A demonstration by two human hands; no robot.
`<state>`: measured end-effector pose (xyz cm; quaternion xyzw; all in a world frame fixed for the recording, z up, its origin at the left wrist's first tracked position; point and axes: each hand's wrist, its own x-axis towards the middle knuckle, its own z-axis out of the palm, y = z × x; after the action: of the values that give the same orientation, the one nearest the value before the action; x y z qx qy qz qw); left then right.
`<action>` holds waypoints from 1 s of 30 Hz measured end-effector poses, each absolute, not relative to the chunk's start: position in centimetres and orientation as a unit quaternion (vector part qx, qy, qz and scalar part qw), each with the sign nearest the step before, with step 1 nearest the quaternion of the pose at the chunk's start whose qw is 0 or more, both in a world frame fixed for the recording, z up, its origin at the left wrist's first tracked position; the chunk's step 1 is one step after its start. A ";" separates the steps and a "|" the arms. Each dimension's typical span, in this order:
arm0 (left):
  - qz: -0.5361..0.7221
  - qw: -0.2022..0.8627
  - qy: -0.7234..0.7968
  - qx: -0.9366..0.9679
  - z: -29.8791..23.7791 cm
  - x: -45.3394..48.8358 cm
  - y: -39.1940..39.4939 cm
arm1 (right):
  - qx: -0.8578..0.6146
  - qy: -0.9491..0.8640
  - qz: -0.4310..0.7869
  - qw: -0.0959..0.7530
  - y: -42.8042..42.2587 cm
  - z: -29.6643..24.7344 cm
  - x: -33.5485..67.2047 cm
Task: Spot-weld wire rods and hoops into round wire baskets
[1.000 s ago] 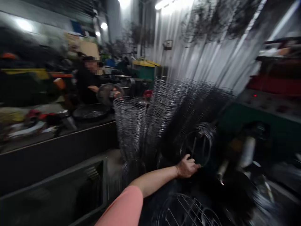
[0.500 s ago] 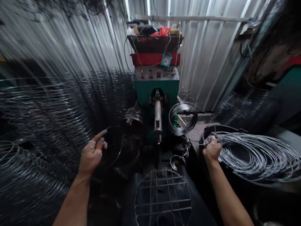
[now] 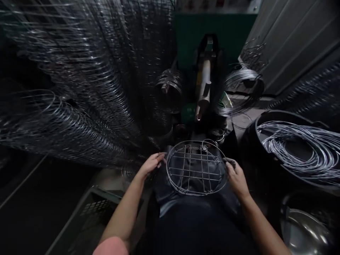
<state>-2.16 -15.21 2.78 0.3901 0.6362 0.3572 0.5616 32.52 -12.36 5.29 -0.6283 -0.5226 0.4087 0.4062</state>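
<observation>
A round wire grid rack [image 3: 196, 171] lies on dark cloth over my lap. A loose wire ring rests on top of it, along its rim. My left hand [image 3: 152, 164] sits at the rack's left edge, fingers stretched toward the rim. My right hand [image 3: 236, 177] is at the rack's right edge, fingers curled against the rim; whether they pinch the ring is unclear. A spot-welding machine [image 3: 204, 85] with a pale electrode arm stands just beyond the rack.
Tall stacks of wire rings [image 3: 69, 106] crowd the left. A dark tub [image 3: 265, 122] of coiled wire rings [image 3: 300, 145] stands at the right. A metal bowl [image 3: 305, 226] is at lower right, a grey crate [image 3: 87, 216] at lower left.
The view has tilted down. My left hand came in from the ring stacks and my right hand left the tub; both now flank the grid rack, which carries a ring.
</observation>
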 end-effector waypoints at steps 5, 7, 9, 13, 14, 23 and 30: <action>0.379 0.582 0.611 0.379 1.9 -0.5 -16.1 | -0.633 -0.568 0.389 0.355 -12.7 3.7 33.5; 0.383 0.589 0.602 0.379 1.5 -0.2 -16.4 | -0.630 -0.565 0.391 0.362 -12.8 3.0 33.6; 0.386 0.594 0.596 0.379 1.1 0.0 -16.7 | -0.625 -0.560 0.396 0.373 -13.0 2.1 33.6; 0.382 0.566 0.592 0.428 0.9 -0.1 -16.7 | -0.614 -0.552 0.417 0.380 -13.1 0.8 33.6; 0.379 0.554 0.593 0.445 1.0 -0.1 -16.6 | -0.611 -0.551 0.421 0.381 -13.1 0.6 33.6; 0.316 0.519 0.605 0.515 0.7 -0.3 -16.0 | -0.591 -0.567 0.434 0.375 -12.4 0.0 34.2; 0.245 0.518 0.604 0.554 1.3 -1.7 -16.2 | -0.579 -0.563 0.479 0.344 -12.5 -0.4 35.2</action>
<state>-1.75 -16.21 1.33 0.5543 0.6038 0.2451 0.5177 35.22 -12.50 -0.37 -0.5791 -0.5629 0.4789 0.3442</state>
